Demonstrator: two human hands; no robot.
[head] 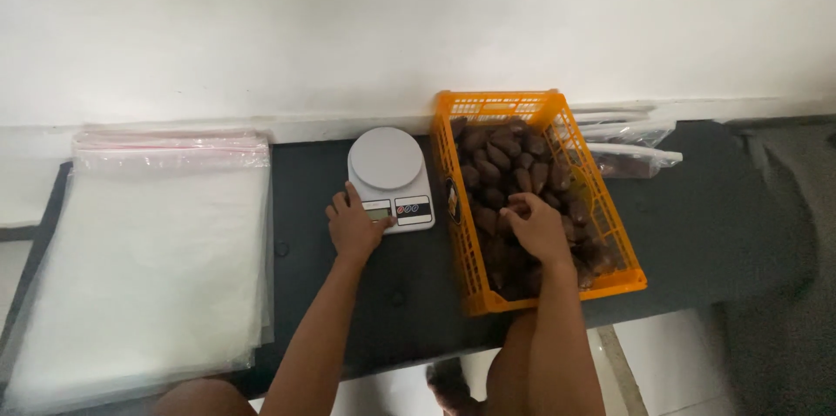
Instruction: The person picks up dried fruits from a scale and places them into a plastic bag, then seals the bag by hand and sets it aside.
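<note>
While beneath both hands: scale (pixel 390 176), dates (pixel 509 163).

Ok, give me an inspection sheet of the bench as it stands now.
Surface: dark bench top against a white wall.
Job's things: white kitchen scale, platter bare; orange crate of brown dates.
Clutter: stack of clear plastic bags at left; filled clear bags behind the crate.
Hands: left hand touching the scale's front panel; right hand in the crate, on the dates.
Cables: nothing seen.
Surroundings: light floor below the bench.
</note>
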